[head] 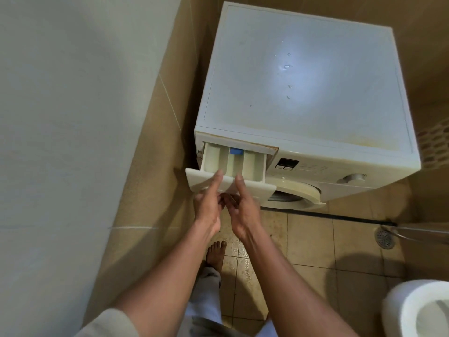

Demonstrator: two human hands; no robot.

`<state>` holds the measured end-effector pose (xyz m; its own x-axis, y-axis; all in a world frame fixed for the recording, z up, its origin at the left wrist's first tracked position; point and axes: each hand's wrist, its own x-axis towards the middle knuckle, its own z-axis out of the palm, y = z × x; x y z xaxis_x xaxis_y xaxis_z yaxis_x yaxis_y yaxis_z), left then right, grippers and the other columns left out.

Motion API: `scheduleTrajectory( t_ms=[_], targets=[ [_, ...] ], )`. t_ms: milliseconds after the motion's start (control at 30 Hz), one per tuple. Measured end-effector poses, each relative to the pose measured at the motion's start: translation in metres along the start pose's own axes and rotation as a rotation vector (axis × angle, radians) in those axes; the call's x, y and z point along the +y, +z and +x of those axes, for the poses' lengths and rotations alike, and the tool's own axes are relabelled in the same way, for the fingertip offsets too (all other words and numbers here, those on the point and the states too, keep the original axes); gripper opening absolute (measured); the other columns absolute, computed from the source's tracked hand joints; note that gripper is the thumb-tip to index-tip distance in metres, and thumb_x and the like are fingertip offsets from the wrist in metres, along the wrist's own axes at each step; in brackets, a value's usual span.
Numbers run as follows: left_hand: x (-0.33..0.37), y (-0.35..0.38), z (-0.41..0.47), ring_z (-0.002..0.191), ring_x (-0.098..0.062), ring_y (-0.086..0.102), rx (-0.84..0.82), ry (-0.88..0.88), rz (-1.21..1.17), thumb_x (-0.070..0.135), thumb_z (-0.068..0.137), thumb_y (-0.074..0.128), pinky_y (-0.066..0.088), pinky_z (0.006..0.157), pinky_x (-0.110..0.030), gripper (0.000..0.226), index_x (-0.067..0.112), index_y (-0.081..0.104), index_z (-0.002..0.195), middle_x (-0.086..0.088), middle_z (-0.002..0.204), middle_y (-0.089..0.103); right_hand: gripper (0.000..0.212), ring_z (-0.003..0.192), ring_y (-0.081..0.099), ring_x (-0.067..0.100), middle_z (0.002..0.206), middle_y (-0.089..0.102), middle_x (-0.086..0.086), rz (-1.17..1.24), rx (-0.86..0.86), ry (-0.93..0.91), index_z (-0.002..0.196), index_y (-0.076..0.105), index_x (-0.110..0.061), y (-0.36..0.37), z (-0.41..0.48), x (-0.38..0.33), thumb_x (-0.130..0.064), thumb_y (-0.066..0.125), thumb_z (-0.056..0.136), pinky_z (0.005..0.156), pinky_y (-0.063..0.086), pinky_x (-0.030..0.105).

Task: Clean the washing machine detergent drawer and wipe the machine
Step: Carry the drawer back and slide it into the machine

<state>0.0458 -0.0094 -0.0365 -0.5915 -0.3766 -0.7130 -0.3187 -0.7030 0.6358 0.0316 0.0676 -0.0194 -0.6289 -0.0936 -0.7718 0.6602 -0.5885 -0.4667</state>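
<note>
A white front-loading washing machine [303, 93] stands against tan tiled walls, with water drops on its top. Its detergent drawer [233, 164] is pulled out at the front left, showing three cream compartments and a blue insert at the back. My left hand [209, 203] grips the drawer's front panel, thumb on top and fingers underneath. My right hand [243, 207] holds the same panel just to the right, thumb over the rim and fingers under it.
A pale wall or door [73, 142] fills the left. A toilet bowl [418, 310] sits at the bottom right, a floor drain [385, 237] and a hose lie on the wet tiled floor. My bare foot [215, 255] stands below the drawer.
</note>
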Motion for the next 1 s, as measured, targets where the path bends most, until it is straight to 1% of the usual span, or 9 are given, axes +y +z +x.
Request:
scheduleTrajectory(
  t_ms=[133, 233, 367, 467, 567, 667, 767, 867, 1000],
  targets=[
    [-0.018, -0.028, -0.021, 0.099, -0.029, 0.073, -0.021, -0.03, 0.009, 0.029, 0.086, 0.078, 0.057, 0.087, -0.035, 0.044, 0.003, 0.065, 0.118, -0.019, 0.107, 0.073, 0.062, 0.102, 0.071, 0.029, 0.118, 0.068, 0.024, 0.011, 0.012, 0.017, 0.124, 0.059, 0.007, -0.022, -0.021, 0.016, -0.028, 0.08, 0.078, 0.083, 0.06, 0.031],
    [-0.017, -0.03, -0.022, 0.093, -0.026, 0.073, -0.017, -0.02, -0.002, 0.027, 0.086, 0.077, 0.056, 0.085, -0.036, 0.047, 0.001, 0.063, 0.123, -0.019, 0.106, 0.072, 0.063, 0.097, 0.073, 0.027, 0.11, 0.071, 0.021, 0.017, 0.025, 0.02, 0.125, 0.058, 0.009, -0.027, -0.02, 0.02, -0.027, 0.081, 0.078, 0.08, 0.059, 0.03],
    [-0.013, -0.026, -0.018, 0.09, -0.025, 0.072, -0.02, -0.025, -0.024, 0.024, 0.087, 0.076, 0.057, 0.086, -0.036, 0.045, 0.0, 0.062, 0.121, -0.017, 0.1, 0.071, 0.064, 0.097, 0.073, 0.027, 0.105, 0.072, 0.018, 0.002, 0.016, 0.024, 0.124, 0.059, 0.008, -0.024, -0.014, 0.018, -0.026, 0.083, 0.076, 0.09, 0.059, 0.035],
    [-0.002, -0.01, -0.007, 0.087, -0.025, 0.072, -0.032, -0.006, -0.018, 0.026, 0.086, 0.077, 0.058, 0.089, -0.039, 0.045, -0.001, 0.062, 0.119, -0.015, 0.095, 0.071, 0.053, 0.1, 0.069, 0.028, 0.11, 0.067, 0.02, -0.023, -0.012, 0.016, 0.118, 0.057, 0.005, -0.011, -0.002, 0.003, -0.026, 0.079, 0.081, 0.095, 0.057, 0.04],
    [0.015, 0.014, 0.014, 0.096, -0.032, 0.073, -0.035, 0.005, 0.002, 0.03, 0.084, 0.08, 0.058, 0.094, -0.045, 0.047, 0.003, 0.061, 0.117, -0.021, 0.106, 0.072, 0.047, 0.109, 0.065, 0.032, 0.119, 0.063, 0.023, -0.023, -0.035, 0.019, 0.116, 0.054, 0.003, 0.008, 0.022, -0.019, -0.027, 0.076, 0.086, 0.097, 0.056, 0.043],
    [0.033, 0.033, 0.035, 0.096, -0.032, 0.074, -0.054, 0.001, 0.017, 0.033, 0.082, 0.082, 0.059, 0.092, -0.045, 0.047, 0.006, 0.063, 0.116, -0.023, 0.112, 0.073, 0.061, 0.114, 0.063, 0.035, 0.124, 0.06, 0.025, -0.054, -0.047, 0.011, 0.123, 0.053, 0.004, 0.026, 0.044, -0.037, -0.033, 0.078, 0.083, 0.093, 0.058, 0.038],
    [0.048, 0.05, 0.049, 0.097, -0.032, 0.073, -0.072, -0.03, 0.02, 0.036, 0.08, 0.083, 0.06, 0.091, -0.042, 0.049, 0.01, 0.065, 0.118, -0.022, 0.115, 0.072, 0.05, 0.107, 0.064, 0.03, 0.119, 0.06, 0.022, -0.088, -0.055, 0.023, 0.112, 0.057, -0.001, 0.04, 0.06, -0.051, -0.036, 0.079, 0.083, 0.077, 0.06, 0.031],
    [0.056, 0.06, 0.055, 0.106, -0.035, 0.069, -0.103, -0.053, 0.008, 0.036, 0.084, 0.079, 0.055, 0.099, -0.043, 0.03, 0.019, 0.065, 0.104, -0.019, 0.118, 0.069, 0.043, 0.105, 0.062, 0.03, 0.121, 0.057, 0.024, -0.096, -0.05, 0.023, 0.099, 0.058, -0.007, 0.047, 0.072, -0.058, -0.037, 0.081, 0.081, 0.08, 0.057, 0.03],
    [0.055, 0.059, 0.058, 0.108, -0.034, 0.067, -0.137, -0.074, 0.026, 0.04, 0.084, 0.079, 0.055, 0.099, -0.042, 0.031, 0.021, 0.063, 0.103, -0.019, 0.117, 0.068, 0.054, 0.11, 0.061, 0.031, 0.129, 0.054, 0.027, -0.112, -0.06, 0.011, 0.105, 0.056, -0.005, 0.044, 0.075, -0.056, -0.041, 0.083, 0.077, 0.078, 0.057, 0.028]
  ],
)
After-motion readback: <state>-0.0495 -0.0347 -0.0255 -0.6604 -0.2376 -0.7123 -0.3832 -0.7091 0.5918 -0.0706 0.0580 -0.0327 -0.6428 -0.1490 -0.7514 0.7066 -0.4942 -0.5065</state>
